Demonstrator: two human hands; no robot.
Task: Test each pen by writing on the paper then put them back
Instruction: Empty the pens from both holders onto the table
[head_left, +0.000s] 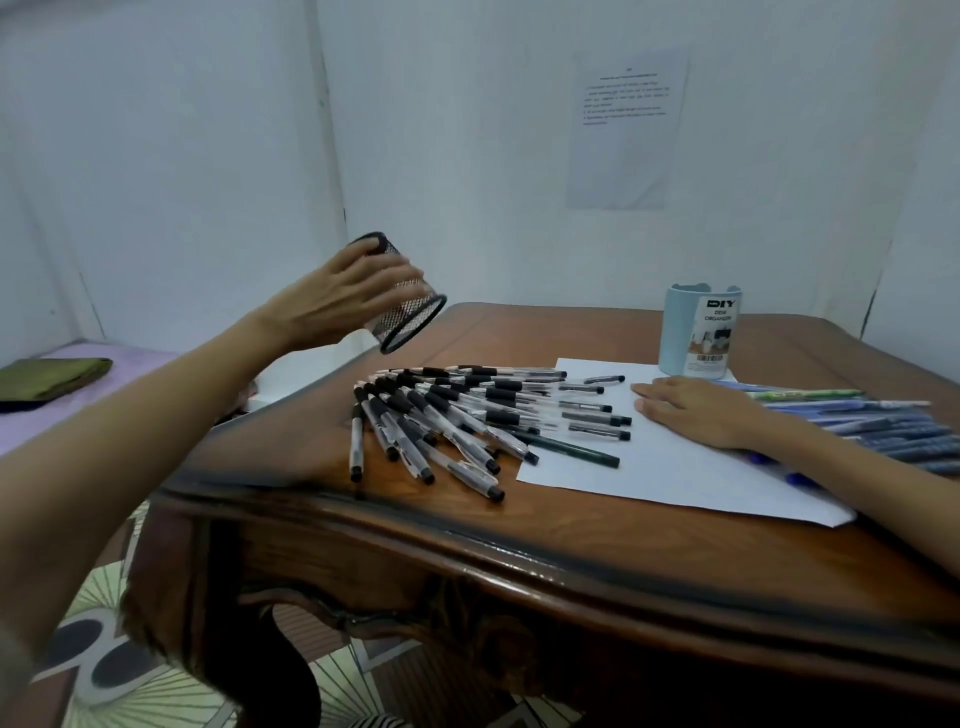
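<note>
My left hand (347, 296) grips a black mesh pen cup (410, 317), held tilted in the air above the table's far left corner with its mouth pointing down toward the table. Below it lies a fanned heap of several black-capped clear pens (467, 415), partly on the wood and partly on the white paper (675, 467). My right hand (698, 410) rests flat, fingers straight, on the paper. A pile of several blue pens (893, 426) lies at the right, beyond my right wrist.
A pale blue desk organizer (698, 332) stands at the paper's far edge. The wooden table (467, 530) has a carved front edge. A printed sheet (623, 130) hangs on the wall. A green folded cloth (47, 376) lies at the far left.
</note>
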